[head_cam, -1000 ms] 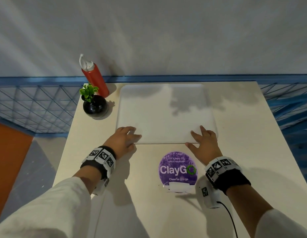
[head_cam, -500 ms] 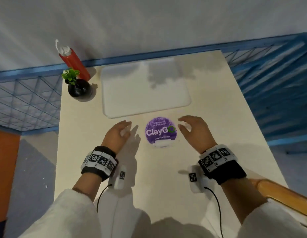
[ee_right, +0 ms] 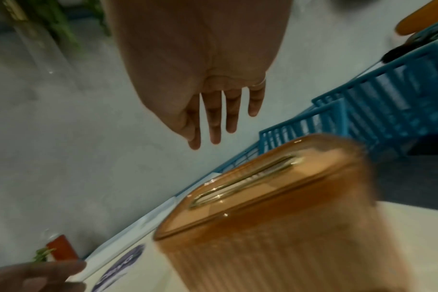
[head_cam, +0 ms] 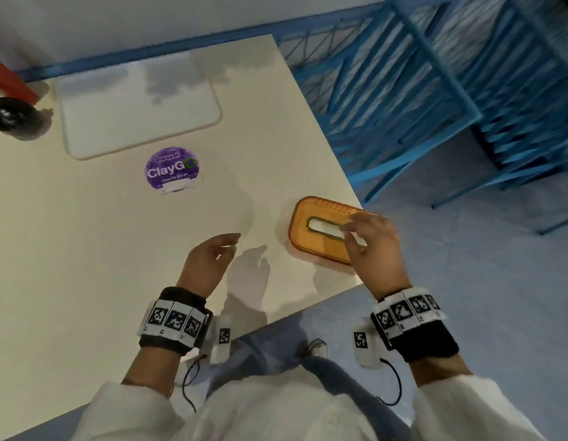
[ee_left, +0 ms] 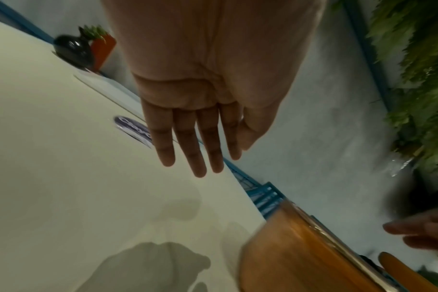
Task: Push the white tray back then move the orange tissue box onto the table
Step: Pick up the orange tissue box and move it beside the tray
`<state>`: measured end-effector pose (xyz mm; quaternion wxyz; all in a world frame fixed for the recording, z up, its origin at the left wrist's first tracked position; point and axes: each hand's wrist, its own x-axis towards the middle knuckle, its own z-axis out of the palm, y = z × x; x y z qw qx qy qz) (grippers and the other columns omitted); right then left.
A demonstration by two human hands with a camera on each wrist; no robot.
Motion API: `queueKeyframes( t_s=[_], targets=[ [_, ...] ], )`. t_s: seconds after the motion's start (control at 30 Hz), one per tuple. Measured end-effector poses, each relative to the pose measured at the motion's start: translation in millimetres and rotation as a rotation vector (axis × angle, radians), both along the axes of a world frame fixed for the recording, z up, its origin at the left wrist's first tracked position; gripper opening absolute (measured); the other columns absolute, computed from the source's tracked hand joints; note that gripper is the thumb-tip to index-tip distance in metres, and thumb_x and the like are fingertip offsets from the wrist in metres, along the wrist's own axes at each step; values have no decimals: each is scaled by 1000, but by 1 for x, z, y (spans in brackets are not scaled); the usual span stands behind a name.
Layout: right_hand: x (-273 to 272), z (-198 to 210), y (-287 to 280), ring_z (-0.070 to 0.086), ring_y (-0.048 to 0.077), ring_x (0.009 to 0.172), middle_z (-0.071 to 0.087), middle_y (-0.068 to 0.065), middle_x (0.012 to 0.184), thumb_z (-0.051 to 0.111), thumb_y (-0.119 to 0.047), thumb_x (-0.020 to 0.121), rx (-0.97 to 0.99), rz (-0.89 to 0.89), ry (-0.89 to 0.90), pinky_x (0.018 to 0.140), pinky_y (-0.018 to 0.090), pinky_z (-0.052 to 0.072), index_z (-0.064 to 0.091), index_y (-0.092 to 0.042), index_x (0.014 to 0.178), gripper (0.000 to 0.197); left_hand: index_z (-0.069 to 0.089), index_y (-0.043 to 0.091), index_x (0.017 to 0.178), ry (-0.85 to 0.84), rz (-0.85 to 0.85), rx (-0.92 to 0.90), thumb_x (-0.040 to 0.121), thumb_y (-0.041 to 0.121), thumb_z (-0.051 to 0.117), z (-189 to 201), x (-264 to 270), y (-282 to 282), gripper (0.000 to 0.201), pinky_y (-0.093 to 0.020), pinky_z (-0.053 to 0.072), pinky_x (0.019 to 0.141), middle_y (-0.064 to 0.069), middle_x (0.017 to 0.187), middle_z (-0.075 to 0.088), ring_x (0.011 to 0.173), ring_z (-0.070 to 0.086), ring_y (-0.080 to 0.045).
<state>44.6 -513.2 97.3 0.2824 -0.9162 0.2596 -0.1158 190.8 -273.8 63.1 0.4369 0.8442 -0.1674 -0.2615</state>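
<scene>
The white tray [head_cam: 139,113] lies flat at the far side of the cream table [head_cam: 85,249], close to the wall. An orange ribbed tissue box [head_cam: 305,246] with a slot in its lid stands upright at the table's right edge. My right hand [head_cam: 359,230] hovers just over its lid, fingers loose and holding nothing; the right wrist view shows the fingers [ee_right: 213,118] straight above the box [ee_right: 275,227]. My left hand [head_cam: 212,256] floats open over the table, left of the box [ee_left: 300,256] and apart from it.
A black pot with a small plant [head_cam: 12,114] and a red bottle [head_cam: 9,81] stand left of the tray. A purple round sticker [head_cam: 172,168] lies in front of it. Blue metal racks [head_cam: 435,90] fill the floor right of the table.
Both hands have left the tray's near edge and drawn back to the right. The view has swung right, and the orange box now shows under my right hand.
</scene>
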Motion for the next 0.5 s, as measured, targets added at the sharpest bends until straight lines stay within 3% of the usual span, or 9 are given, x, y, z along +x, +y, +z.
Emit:
queueKeyframes(
  t_s=[0.17, 0.23, 0.33, 0.43, 0.5],
  targets=[
    [-52, -22, -39, 45, 36, 116, 52, 18, 126, 60, -15, 82, 124, -222, 25, 100, 46, 37, 55, -12, 111, 30, 57, 18, 113, -17, 66, -67, 87, 7, 50, 0, -46, -77, 28, 1, 37, 69, -5, 123, 55, 91, 55, -13],
    [-54, -31, -45, 43, 33, 122, 46, 18, 133, 60, -22, 84, 338, -328, 41, 105, 47, 37, 45, -10, 123, 43, 48, 17, 123, 57, 186, -113, 89, 13, 51, -3, -54, -100, 35, -6, 39, 77, -8, 133, 44, 102, 52, -17],
    [-44, -42, -46, 39, 34, 127, 36, 17, 143, 57, -34, 85, 690, -497, 59, 107, 51, 34, 29, -11, 134, 61, 29, 15, 135, 238, 349, -137, 90, 24, 51, -14, -58, -125, 51, -30, 35, 94, -12, 146, 30, 125, 40, -28],
    [-23, -52, -46, 47, 32, 120, 43, 17, 139, 56, -46, 82, 902, -559, 39, 100, 43, 42, 31, -11, 134, 67, 32, 12, 133, 297, 357, -84, 91, 31, 47, -24, -55, -139, 49, -35, 35, 99, -13, 140, 41, 122, 43, -29],
    [-7, -49, -47, 51, 32, 114, 50, 19, 133, 53, -37, 87, 883, -550, 61, 90, 36, 44, 35, -7, 131, 57, 39, 12, 128, 275, 342, -63, 90, 35, 47, -26, -45, -144, 45, -36, 39, 94, -14, 131, 51, 115, 49, -29]
  ],
)
